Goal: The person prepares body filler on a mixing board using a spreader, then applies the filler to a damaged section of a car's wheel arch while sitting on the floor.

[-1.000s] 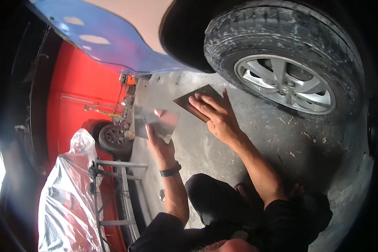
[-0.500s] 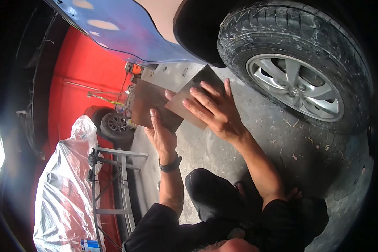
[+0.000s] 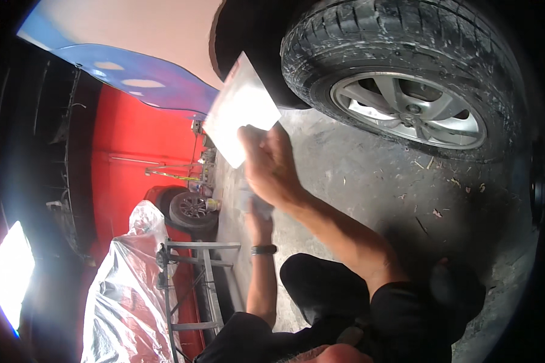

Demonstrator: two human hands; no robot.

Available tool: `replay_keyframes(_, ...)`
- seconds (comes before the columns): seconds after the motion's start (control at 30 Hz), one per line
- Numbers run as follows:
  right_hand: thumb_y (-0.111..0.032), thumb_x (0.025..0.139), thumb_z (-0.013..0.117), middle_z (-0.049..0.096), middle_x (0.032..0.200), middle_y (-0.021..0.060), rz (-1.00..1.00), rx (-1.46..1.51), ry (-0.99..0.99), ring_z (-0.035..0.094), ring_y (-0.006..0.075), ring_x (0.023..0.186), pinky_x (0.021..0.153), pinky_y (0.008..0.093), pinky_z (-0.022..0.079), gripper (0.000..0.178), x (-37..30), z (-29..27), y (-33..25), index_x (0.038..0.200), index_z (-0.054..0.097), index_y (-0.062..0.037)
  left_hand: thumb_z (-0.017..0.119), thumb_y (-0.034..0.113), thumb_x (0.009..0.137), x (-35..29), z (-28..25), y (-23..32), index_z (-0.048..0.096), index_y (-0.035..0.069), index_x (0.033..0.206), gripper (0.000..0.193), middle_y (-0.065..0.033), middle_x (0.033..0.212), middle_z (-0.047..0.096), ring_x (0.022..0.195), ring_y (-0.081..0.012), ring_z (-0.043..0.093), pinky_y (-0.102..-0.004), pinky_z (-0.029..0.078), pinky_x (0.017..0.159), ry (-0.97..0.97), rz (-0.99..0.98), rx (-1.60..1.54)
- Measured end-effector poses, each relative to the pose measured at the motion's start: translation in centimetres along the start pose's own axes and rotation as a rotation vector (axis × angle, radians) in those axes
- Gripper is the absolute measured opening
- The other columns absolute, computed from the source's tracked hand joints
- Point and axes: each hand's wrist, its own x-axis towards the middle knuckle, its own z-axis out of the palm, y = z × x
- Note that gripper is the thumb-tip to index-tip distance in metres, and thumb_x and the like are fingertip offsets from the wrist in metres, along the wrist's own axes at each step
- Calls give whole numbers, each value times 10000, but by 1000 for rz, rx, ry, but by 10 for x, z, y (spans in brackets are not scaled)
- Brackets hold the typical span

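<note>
My right hand (image 3: 272, 166) grips a thin, flat, square-cornered plate (image 3: 233, 115) by its lower edge. Its face gleams nearly white, and it is tilted up beside the car body, in front of the wheel arch; whether it touches the panel I cannot tell. Lower and partly behind the right hand is my left hand (image 3: 259, 212), with a dark band at its wrist. Motion smears its fingers, and a greyish blur lies around them, so what it holds cannot be made out.
A dusty tyre with a silver wheel (image 3: 409, 112) stands at the upper right. The car panel (image 3: 145, 24) has pale and blue patches. On the left are a metal stand (image 3: 206, 245), clear plastic sheeting (image 3: 127, 290) and another wheel (image 3: 192, 209). Debris dots the concrete floor (image 3: 357, 175).
The two plates overlapped in my hands before. My right hand has moved left with one plate, turning it up toward the car. My left hand has dropped lower, and its plate is no longer discernible.
</note>
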Motion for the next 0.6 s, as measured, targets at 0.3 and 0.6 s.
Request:
replay_keyframes(0.3,-21,942,451,533,979,123,-87,195,130,516,147,809,732,325,453,327,35,45,-23,1260,410,43,541,360,987,-16,-17,-76,520,27,1262,433,-66,1146,587,1016,-211,579,-358,485,826,41,-174,497)
replay_keyframes(0.6,-13,932,481,487,1066,180,-473,10,321,519,204,881,761,338,464,372,32,80,-33,1287,401,65,550,367,981,-24,4,-62,535,27,1217,414,-58,1087,580,965,-202,566,-354,474,793,-49,-237,505)
